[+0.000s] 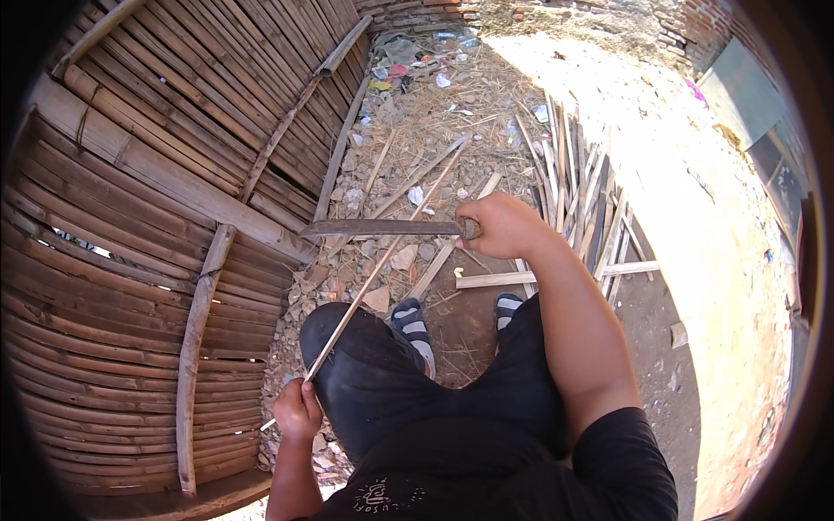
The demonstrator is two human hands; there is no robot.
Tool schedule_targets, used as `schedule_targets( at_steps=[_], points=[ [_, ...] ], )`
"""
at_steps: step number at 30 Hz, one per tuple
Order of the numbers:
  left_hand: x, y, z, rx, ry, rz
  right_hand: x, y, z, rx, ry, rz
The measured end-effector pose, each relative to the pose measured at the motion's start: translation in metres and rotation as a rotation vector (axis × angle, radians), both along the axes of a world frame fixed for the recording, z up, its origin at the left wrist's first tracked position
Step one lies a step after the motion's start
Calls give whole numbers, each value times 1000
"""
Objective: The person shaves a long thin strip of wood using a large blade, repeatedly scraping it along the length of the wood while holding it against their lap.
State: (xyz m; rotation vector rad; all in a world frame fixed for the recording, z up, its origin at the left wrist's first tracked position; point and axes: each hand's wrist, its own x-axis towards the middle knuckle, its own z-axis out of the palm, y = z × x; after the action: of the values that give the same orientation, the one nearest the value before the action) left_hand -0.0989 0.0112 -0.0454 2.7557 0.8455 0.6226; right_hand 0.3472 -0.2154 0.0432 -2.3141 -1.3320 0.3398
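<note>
In my right hand [499, 224] is the handle of a machete [382, 227], held in front of my knees. Its long dark blade points left toward the bamboo wall. My left hand [297, 410], low beside my left thigh, grips a thin bamboo strip [352, 308] near its lower end. The strip slants up and away past my left knee. It crosses the blade in this view; whether the two touch, I cannot tell. The strip's far end lies over the rubble-strewn ground.
A slatted bamboo wall [200, 187] rises close on my left. Several split bamboo strips [599, 191] lie piled ahead to the right, with a short pale batten [495, 280] nearer my feet. Stones and litter [378, 300] cover the ground. A brick wall [426, 16] stands at the back.
</note>
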Motion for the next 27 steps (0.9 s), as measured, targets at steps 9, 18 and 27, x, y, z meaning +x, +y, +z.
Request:
schedule_targets(
  at_steps=[9, 18, 27],
  points=[
    [-18, 11, 2, -38, 31, -48, 37, -16, -23, 172, 10, -242],
    [-36, 12, -4, -34, -27, -30, 35, -11, -11, 75, 45, -279],
    [-36, 13, -6, -284, -79, -55, 41, -20, -17, 233, 69, -469]
  ],
)
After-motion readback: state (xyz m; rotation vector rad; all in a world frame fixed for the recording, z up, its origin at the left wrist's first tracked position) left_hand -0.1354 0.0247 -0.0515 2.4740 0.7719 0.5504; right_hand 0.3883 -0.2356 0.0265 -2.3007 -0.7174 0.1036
